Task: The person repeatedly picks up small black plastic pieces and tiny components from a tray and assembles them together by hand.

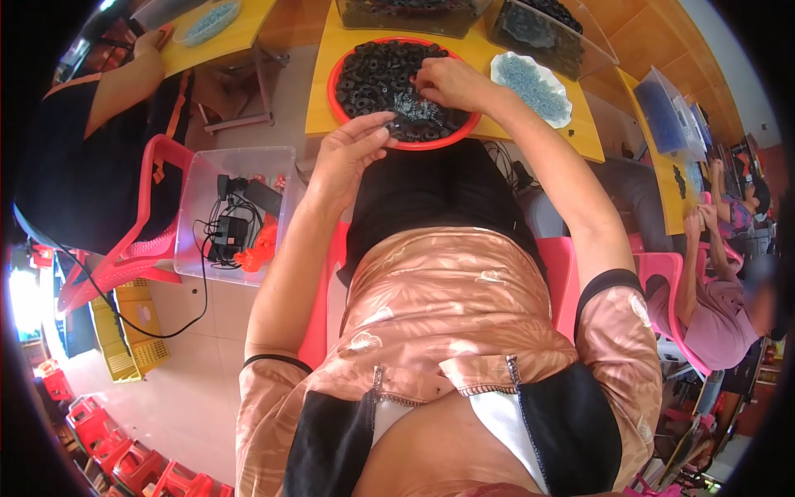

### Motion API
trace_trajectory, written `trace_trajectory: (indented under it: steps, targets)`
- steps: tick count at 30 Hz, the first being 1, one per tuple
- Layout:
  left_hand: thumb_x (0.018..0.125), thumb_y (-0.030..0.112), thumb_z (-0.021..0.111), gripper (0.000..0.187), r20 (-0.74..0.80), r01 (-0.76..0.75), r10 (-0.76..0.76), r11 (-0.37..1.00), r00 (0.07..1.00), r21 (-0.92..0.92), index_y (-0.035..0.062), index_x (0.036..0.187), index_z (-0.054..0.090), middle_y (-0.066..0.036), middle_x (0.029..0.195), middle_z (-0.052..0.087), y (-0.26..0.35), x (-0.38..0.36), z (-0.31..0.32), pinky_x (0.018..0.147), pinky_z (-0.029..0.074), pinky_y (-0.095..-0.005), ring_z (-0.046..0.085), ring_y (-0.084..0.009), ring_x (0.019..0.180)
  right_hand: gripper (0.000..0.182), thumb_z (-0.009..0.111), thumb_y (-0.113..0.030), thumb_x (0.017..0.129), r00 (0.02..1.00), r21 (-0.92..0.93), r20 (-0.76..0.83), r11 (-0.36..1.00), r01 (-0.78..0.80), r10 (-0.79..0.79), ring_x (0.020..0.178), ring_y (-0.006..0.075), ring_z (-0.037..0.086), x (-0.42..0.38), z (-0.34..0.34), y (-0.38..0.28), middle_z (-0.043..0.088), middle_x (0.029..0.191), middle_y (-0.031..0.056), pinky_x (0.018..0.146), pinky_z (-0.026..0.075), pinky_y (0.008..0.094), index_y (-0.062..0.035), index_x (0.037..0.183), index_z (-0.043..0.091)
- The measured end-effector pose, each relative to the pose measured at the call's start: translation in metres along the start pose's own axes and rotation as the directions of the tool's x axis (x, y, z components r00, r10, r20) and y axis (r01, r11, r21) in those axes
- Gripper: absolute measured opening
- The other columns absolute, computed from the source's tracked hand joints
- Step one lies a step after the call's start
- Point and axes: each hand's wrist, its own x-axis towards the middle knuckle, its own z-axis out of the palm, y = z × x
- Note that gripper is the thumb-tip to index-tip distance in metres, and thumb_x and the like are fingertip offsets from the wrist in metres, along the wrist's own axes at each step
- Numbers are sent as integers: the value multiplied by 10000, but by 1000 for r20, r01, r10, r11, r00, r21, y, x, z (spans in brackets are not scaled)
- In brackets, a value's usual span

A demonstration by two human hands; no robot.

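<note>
A red round basin (335,93) full of small black parts (373,74) stands on the yellow table above my lap. A pile of small silvery pieces (414,108), like screws, lies on top of the black parts. At the basin's near left rim, my left hand (352,153) has its thumb and fingertips pinched round a small black part. Over the basin's right side reaches my right hand (451,83), fingers curled down and together near the silvery pile. What its fingertips hold is hidden.
A white scalloped dish (566,112) of silvery pieces sits right of the basin on the yellow table (588,137). Bins (414,18) of black parts stand behind. A clear box (190,215) with cables is at lower left. People sit on both sides.
</note>
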Motion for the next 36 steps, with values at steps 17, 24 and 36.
trace_trajectory:
  steps: [17, 24, 36]
  targets:
    - [875, 38, 621, 252, -25, -123, 127, 985, 992, 117, -11, 1122, 621, -81, 926, 673, -3, -3, 9, 733, 488, -211, 632, -109, 821, 80, 663, -30, 837, 919, 801, -96, 578, -157, 383, 653, 62, 600, -51, -21, -113, 655, 747, 15, 609, 494, 199, 4, 908, 676]
    - [876, 45, 624, 252, 71, -117, 103, 961, 992, 249, 3, 1124, 631, -72, 932, 674, 0, -6, 9, 734, 495, -217, 630, -102, 799, 186, 679, -29, 821, 930, 956, -28, 281, -81, 365, 671, 69, 605, -55, -10, -108, 666, 772, 41, 615, 488, 203, 21, 997, 644]
    - [878, 69, 627, 222, 147, 45, -62, 992, 987, 116, 16, 1094, 640, -36, 874, 652, 0, -7, 12, 726, 490, -204, 610, -88, 778, 149, 653, -141, 845, 818, 788, -107, 550, -277, 565, 617, 65, 562, -56, -20, -55, 664, 745, 17, 560, 438, 222, -28, 928, 703]
